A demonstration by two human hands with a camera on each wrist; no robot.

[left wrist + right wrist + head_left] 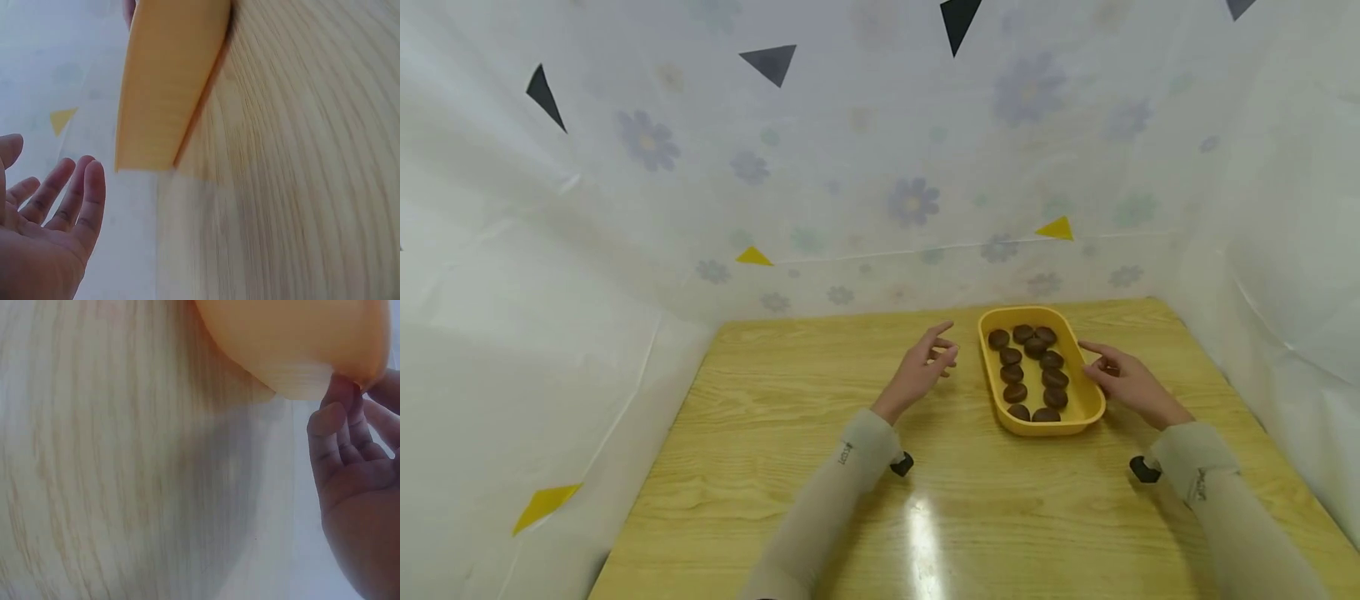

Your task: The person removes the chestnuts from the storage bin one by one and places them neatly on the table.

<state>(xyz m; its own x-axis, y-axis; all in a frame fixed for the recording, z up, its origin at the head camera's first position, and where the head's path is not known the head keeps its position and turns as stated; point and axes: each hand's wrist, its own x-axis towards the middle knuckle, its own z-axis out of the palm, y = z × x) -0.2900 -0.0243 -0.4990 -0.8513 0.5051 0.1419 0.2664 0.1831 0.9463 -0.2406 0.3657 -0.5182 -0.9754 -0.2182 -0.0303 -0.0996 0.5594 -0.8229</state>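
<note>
A yellow rectangular tray (1009, 423) with rounded corners stands on the table, right of the middle. Inside it lie several dark brown, glossy, rounded pieces (1055, 378) that look like chestnuts, mostly along the two long sides. My right hand (1133, 385) is at the tray's right side and pinches its rim, with fingertips (342, 394) below the edge in the right wrist view. To the left of the tray, my left hand (921, 367) hovers apart from it, fingers loosely bent and holding nothing. The left wrist view shows its palm turned up beside the tray's outer wall (172, 81).
The wood-grain table (760, 417) reaches back to a white sheet (850, 167) printed with flowers, which also encloses both sides. Black and yellow triangles, such as a yellow one (1056, 228), are stuck on the sheet. Dark wrist devices (1145, 469) show beneath both sleeves.
</note>
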